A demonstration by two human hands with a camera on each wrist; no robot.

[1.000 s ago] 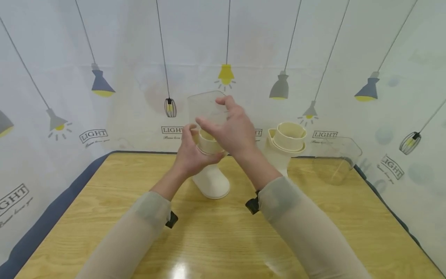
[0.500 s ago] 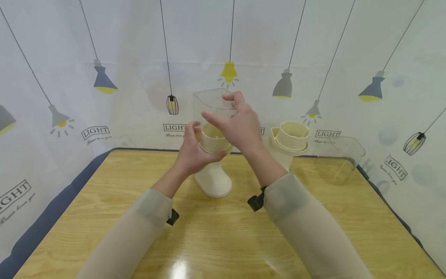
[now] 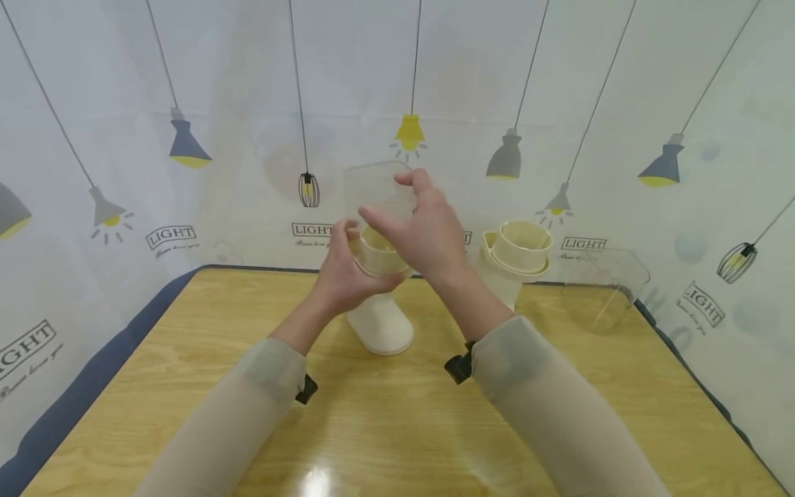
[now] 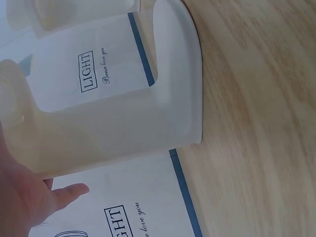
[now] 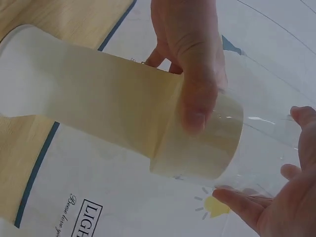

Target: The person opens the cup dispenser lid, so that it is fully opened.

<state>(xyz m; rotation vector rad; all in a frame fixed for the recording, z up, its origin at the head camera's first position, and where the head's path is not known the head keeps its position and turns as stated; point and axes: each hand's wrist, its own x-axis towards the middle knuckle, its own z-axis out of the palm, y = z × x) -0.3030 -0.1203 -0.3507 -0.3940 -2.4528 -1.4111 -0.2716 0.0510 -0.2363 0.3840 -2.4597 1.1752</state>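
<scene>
A cream, boot-shaped stand [image 3: 380, 326] with a round collar [image 3: 380, 252] at its top stands upright on the table. My left hand [image 3: 349, 273] wraps round the stand just below and beside that collar, its thumb along the collar in the right wrist view. Above it, a clear plastic container [image 3: 373, 190] sits over the collar. My right hand [image 3: 428, 231] holds this container between a spread thumb and fingers, which also show at its side in the right wrist view [image 5: 291, 187]. The container's transparent lower edge is hard to make out.
A second cream stand [image 3: 518, 252] of the same kind stands to the right, partly behind my right forearm. Further right is another clear container [image 3: 599, 297] on the wooden table [image 3: 385, 428]. A printed curtain [image 3: 248, 103] hangs behind the table's far edge.
Both hands keep their hold on the stand and the clear container. The container shows a slightly different tilt than half a second ago; the head view has shifted a little.
</scene>
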